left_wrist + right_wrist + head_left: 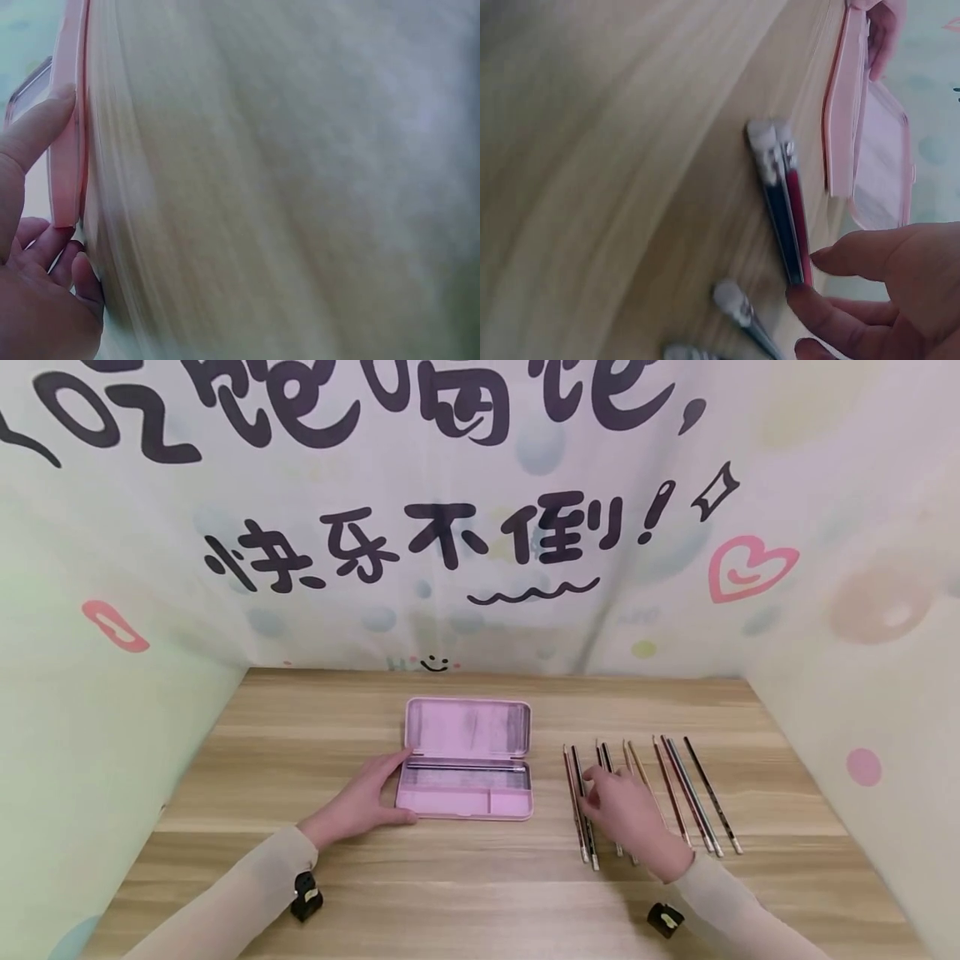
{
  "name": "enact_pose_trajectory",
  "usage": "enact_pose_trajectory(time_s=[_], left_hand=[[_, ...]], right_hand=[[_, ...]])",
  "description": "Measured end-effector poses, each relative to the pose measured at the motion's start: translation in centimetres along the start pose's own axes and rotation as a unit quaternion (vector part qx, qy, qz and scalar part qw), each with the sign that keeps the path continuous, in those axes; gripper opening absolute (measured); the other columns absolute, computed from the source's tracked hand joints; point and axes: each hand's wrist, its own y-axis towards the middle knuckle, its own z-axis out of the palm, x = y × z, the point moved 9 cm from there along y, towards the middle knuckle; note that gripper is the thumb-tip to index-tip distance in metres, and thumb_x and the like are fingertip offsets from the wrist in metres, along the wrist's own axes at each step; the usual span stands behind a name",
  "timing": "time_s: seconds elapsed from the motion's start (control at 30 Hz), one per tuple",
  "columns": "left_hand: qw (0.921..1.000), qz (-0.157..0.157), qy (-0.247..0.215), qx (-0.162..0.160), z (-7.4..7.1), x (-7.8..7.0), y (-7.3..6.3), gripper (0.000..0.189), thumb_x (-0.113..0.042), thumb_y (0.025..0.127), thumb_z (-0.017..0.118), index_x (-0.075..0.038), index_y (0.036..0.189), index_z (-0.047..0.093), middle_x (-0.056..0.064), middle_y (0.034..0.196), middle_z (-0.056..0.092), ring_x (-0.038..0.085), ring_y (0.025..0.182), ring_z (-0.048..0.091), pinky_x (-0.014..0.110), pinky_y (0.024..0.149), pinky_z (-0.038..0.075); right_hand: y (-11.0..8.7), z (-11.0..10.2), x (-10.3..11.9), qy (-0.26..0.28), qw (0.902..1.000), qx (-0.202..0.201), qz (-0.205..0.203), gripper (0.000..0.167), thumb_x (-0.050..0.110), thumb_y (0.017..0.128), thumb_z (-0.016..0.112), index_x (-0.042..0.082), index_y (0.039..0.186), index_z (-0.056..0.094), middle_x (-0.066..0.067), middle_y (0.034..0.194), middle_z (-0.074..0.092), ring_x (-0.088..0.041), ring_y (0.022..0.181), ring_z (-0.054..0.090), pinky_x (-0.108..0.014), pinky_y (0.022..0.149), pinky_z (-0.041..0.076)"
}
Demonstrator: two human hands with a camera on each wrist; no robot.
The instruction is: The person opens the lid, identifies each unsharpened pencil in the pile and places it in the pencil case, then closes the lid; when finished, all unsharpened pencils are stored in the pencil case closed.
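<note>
A lilac pencil case [442, 804] lies with its lid [468, 727] raised, and dark pencils [465, 767] lie along its rear compartment. My left hand [360, 797] holds the case's left end, thumb against the front wall and fingers round the side and back. To the right of the case, my right hand [622, 810] reaches down over a row of pencils. Its thumb [844, 255] and index finger sit at either side of a pair of pencils [786, 202], one dark blue and one red, pinching them below their eraser ends. The hand hides parts of several pencils.
More pencils [686, 802] lie side by side at the right, roughly parallel, erasers towards me. The wooden table [480, 893] meets a printed curtain [450, 627] at the back and pale walls at both sides.
</note>
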Motion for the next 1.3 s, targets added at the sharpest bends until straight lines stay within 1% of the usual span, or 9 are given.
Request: enact_pose_trajectory(time_s=[0.23, 0.37, 0.53, 0.7, 0.83, 0.93, 1.03, 1.17, 1.3], left_hand=[[1.0000, 0.007, -0.001, -0.002, 0.0, -0.4, -0.1, 0.106, -0.035, 0.079, 0.092, 0.000, 0.161, 0.034, 0.030, 0.156, 0.043, 0.051, 0.144, 0.037, 0.066, 0.118, 0.032], [1.0000, 0.004, 0.004, -0.002, 0.0, -0.2, -0.3, 0.106, -0.036, 0.079, 0.092, -0.001, 0.161, 0.033, 0.029, 0.156, 0.043, 0.050, 0.144, 0.037, 0.065, 0.118, 0.033], [0.9999, 0.006, 0.009, -0.006, -0.3, -0.3, -0.4, 0.106, -0.036, 0.079, 0.092, 0.000, 0.160, 0.034, 0.029, 0.155, 0.044, 0.050, 0.143, 0.038, 0.066, 0.117, 0.033], [0.9998, 0.010, 0.016, -0.006, -0.3, -0.5, -0.3, 0.105, -0.037, 0.079, 0.092, 0.000, 0.160, 0.035, 0.029, 0.155, 0.045, 0.050, 0.143, 0.039, 0.065, 0.117, 0.034], [0.9999, 0.009, 0.013, -0.007, -0.1, -0.3, -0.3, 0.104, -0.036, 0.079, 0.092, 0.000, 0.160, 0.035, 0.029, 0.154, 0.046, 0.049, 0.142, 0.040, 0.064, 0.117, 0.035], [0.9998, 0.012, 0.015, -0.005, 0.1, -0.3, -0.2, 0.105, -0.037, 0.080, 0.091, 0.000, 0.160, 0.035, 0.029, 0.154, 0.046, 0.050, 0.142, 0.040, 0.065, 0.117, 0.035], [0.9999, 0.006, 0.011, -0.001, 0.2, -0.2, -0.3, 0.104, -0.036, 0.080, 0.091, -0.001, 0.160, 0.035, 0.029, 0.155, 0.045, 0.049, 0.143, 0.039, 0.064, 0.117, 0.034], [0.9999, 0.006, 0.009, -0.002, 0.0, -0.4, -0.4, 0.104, -0.035, 0.080, 0.091, 0.000, 0.160, 0.035, 0.029, 0.155, 0.044, 0.050, 0.143, 0.038, 0.065, 0.117, 0.034], [0.9999, 0.006, 0.011, -0.002, -0.2, -0.7, -0.4, 0.104, -0.035, 0.080, 0.091, 0.000, 0.160, 0.035, 0.029, 0.154, 0.045, 0.050, 0.143, 0.039, 0.065, 0.117, 0.034]], right_hand=[[-0.1, 0.6, 0.2, -0.017, 0.9996, 0.008, 0.020, 0.034, 0.014, 0.086, 0.083, -0.002, 0.112, 0.068, 0.004, 0.069, 0.066, -0.019, 0.064, 0.055, -0.038, 0.062, 0.051], [-0.1, 0.7, 0.1, -0.014, 0.9992, 0.011, 0.037, 0.029, 0.017, 0.088, 0.082, 0.000, 0.108, 0.070, 0.003, 0.072, 0.070, -0.019, 0.066, 0.055, -0.038, 0.064, 0.050], [0.0, 0.5, 0.1, -0.026, 0.9987, 0.005, 0.044, 0.021, 0.019, 0.088, 0.081, 0.004, 0.099, 0.071, 0.001, 0.075, 0.074, -0.022, 0.068, 0.062, -0.043, 0.070, 0.052], [0.2, 0.5, 0.2, -0.023, 0.9983, 0.018, 0.050, 0.021, 0.015, 0.086, 0.081, 0.001, 0.098, 0.069, -0.001, 0.071, 0.069, -0.023, 0.067, 0.060, -0.045, 0.068, 0.053], [0.2, 0.5, 0.2, -0.029, 0.9983, 0.019, 0.047, 0.020, 0.013, 0.085, 0.080, 0.001, 0.094, 0.068, -0.001, 0.066, 0.061, -0.022, 0.065, 0.054, -0.042, 0.062, 0.050], [0.1, 0.0, 0.3, -0.038, 0.9985, 0.007, 0.039, 0.019, 0.015, 0.086, 0.079, 0.002, 0.091, 0.065, 0.001, 0.061, 0.055, -0.020, 0.062, 0.050, -0.040, 0.059, 0.048], [0.0, -0.9, 0.5, -0.032, 0.9990, -0.006, 0.031, 0.021, 0.015, 0.086, 0.078, -0.001, 0.094, 0.066, 0.001, 0.059, 0.052, -0.019, 0.060, 0.048, -0.039, 0.058, 0.048], [0.3, -2.2, 0.7, -0.003, 0.9996, -0.010, 0.026, 0.026, 0.013, 0.086, 0.077, -0.005, 0.102, 0.067, 0.000, 0.063, 0.059, -0.017, 0.057, 0.050, -0.035, 0.053, 0.047], [0.9, -3.2, 1.1, 0.019, 0.9996, 0.004, 0.019, 0.020, 0.012, 0.088, 0.078, -0.001, 0.099, 0.067, -0.001, 0.072, 0.069, -0.017, 0.060, 0.059, -0.037, 0.056, 0.051]])
